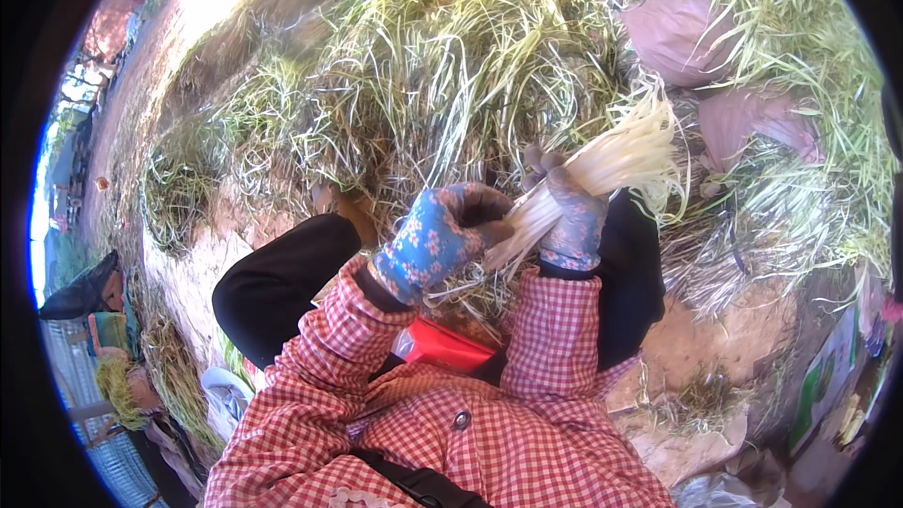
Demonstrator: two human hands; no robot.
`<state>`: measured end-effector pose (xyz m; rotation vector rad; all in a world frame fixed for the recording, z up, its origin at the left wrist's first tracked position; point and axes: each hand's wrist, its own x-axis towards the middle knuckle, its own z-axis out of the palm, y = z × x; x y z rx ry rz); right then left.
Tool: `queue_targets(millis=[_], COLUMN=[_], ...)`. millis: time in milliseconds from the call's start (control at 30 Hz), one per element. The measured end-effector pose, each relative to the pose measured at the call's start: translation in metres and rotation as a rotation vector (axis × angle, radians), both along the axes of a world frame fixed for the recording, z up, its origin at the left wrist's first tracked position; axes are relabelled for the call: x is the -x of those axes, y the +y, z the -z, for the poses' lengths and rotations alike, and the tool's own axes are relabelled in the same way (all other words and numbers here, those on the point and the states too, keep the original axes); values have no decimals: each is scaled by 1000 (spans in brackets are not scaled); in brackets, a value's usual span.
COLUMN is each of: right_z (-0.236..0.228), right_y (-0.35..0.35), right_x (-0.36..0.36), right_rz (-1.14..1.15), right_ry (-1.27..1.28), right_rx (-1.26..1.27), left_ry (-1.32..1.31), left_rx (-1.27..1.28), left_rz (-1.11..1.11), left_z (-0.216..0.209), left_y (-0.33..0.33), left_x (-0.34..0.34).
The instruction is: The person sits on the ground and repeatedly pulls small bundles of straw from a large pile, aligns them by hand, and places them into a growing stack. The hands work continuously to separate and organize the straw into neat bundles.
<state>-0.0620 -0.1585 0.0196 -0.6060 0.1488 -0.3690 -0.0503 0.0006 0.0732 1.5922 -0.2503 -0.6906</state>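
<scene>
A bundle of pale, whitish-yellow leafy stalks [616, 146] lies slanted across my right hand [571, 221], whose gloved fingers are wrapped round it. The loose, thin leaf ends fan out to the upper right, and the firmer ends point down to the left. My left hand [437, 235], in a blue flowered glove with darkened fingertips, is closed in a pinch at those lower ends. What its fingers hold, if anything, is hidden. Thin loose stalks [461, 296] show just below the left hand.
A wide heap of green and yellowish stalks [451, 66] spreads ahead of me. More leaves [800, 47] lie at the right around brownish-pink sheets [682, 33]. Between my dark-trousered legs [282, 282] sits a red object [442, 346]. A foot [348, 212] shows beside the heap.
</scene>
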Motion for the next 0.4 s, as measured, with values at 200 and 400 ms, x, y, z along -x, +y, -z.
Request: queue_targets(millis=[200, 400], right_z=[-5, 11], right_y=[8, 6], right_x=[-5, -11], right_rz=[-16, -141], right_ry=[132, 58], right_rx=[113, 2], left_ry=[72, -409], left_rx=[77, 10], left_rz=[-43, 83], left_z=[14, 33], left_y=[9, 25], left_x=[-12, -18])
